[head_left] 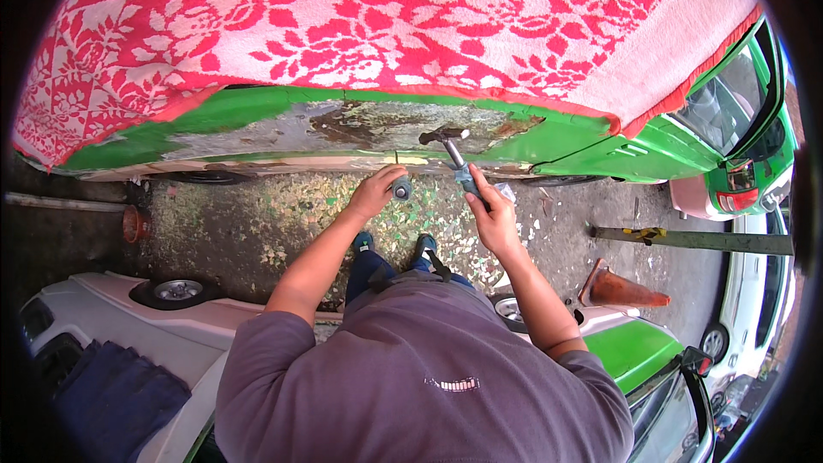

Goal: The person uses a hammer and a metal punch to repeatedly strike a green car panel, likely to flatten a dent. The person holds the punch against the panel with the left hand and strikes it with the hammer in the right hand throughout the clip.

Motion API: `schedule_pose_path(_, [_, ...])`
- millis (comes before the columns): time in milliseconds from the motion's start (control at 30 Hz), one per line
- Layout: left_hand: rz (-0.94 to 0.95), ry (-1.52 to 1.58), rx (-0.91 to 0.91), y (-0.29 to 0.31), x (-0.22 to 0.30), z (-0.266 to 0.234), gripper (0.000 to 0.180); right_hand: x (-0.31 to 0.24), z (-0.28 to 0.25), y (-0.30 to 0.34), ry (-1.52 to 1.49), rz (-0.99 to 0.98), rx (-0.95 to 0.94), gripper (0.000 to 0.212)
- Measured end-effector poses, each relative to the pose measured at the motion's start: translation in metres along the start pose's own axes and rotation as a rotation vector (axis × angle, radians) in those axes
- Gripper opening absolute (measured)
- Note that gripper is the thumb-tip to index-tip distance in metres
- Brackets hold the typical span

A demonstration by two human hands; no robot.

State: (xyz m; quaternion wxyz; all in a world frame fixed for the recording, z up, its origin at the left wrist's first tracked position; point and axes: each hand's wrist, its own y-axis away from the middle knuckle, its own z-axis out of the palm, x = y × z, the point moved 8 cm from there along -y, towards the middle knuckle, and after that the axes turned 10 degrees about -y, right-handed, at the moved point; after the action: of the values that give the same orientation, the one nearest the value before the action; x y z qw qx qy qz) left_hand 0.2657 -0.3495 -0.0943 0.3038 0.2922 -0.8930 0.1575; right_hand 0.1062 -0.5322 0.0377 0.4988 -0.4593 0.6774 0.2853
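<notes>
Toward nine o'clock from the two hands, a pale pole (69, 202) and an orange pot (133, 224) are seen at the edge of a floor (566, 236) strewn with pale and green flakes (201, 214). From ten o'clock round to two, a green car (591, 150) is stretched across, its upper part covered by a red-and-pink towel (343, 26). Below the towel's hem, the green paint is broken by a bare patch (369, 124), mottled grey and brown, its long axis laid roughly from nine to three o'clock.

By the left hand (375, 192), a small grey tool (401, 189) is gripped, fingers wrapped closely about it; it is seen nearly end-on, so its full length cannot be told. From this hand, the nearer of the two, the patch's middle is found at twelve o'clock.

Farther right, a hammer (455, 154) is held by its handle in the right hand (495, 216), fingers closed round the grip. Its long axis is pointed from five to eleven o'clock, and its head is seen against the patch's right half; whether the two are touching cannot be told. From that head, the grey tool is placed at seven o'clock, apart from it. From the right hand, the patch's middle is found at ten.

At four o'clock, an orange cone (624, 286) is seen on the floor.
</notes>
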Motion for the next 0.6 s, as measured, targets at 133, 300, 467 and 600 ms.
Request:
schedule_pose_path(133, [-0.038, 0.028, 0.014, 0.002, 0.005, -0.003, 0.048, 0.007, -0.003, 0.007, 0.006, 0.053, -0.006, 0.052])
schedule_pose_path(300, [-0.07, 0.014, 0.03, 0.004, 0.0, -0.002, 0.049, 0.004, -0.005, 0.013, 0.011, 0.04, 0.005, 0.054])
schedule_pose_path(467, [0.003, 0.046, 0.065, 0.005, -0.004, -0.003, 0.056, 0.004, -0.004, 0.013, -0.015, 0.056, -0.018, 0.052])
schedule_pose_path(600, [0.025, 0.048, 0.07, 0.002, 0.001, -0.006, 0.056, 0.007, -0.003, 0.012, -0.015, 0.031, -0.01, 0.052])
